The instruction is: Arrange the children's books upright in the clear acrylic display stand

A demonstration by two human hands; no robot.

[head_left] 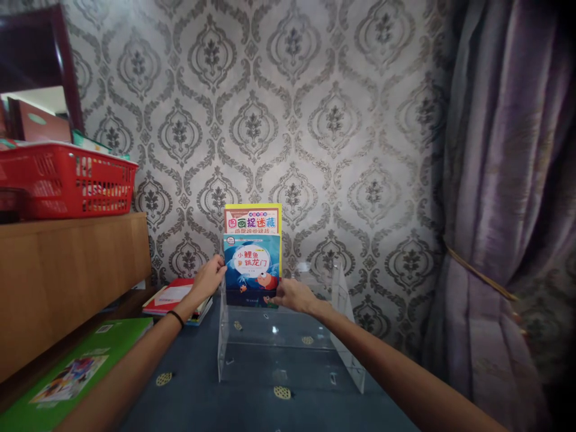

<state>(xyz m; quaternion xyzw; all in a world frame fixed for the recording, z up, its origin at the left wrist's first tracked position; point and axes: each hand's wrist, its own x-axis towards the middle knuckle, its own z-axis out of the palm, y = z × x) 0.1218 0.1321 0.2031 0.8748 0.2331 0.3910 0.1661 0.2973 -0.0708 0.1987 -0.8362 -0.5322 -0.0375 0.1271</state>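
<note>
A blue picture book with a fish on its cover stands upright in the left part of a clear acrylic rack. My left hand has its fingers closed at the book's left edge, beside the rack's left side panel. At the lower right corner my right hand grips the same book, its fingers bent over the cover. Behind it, a taller yellow-edged book shows its top and right edge; the rest is hidden.
Left of the rack lies a stack of books with a red one on top. A green book lies nearer on the left. A red basket stands on a wooden cabinet. A tied curtain hangs at right.
</note>
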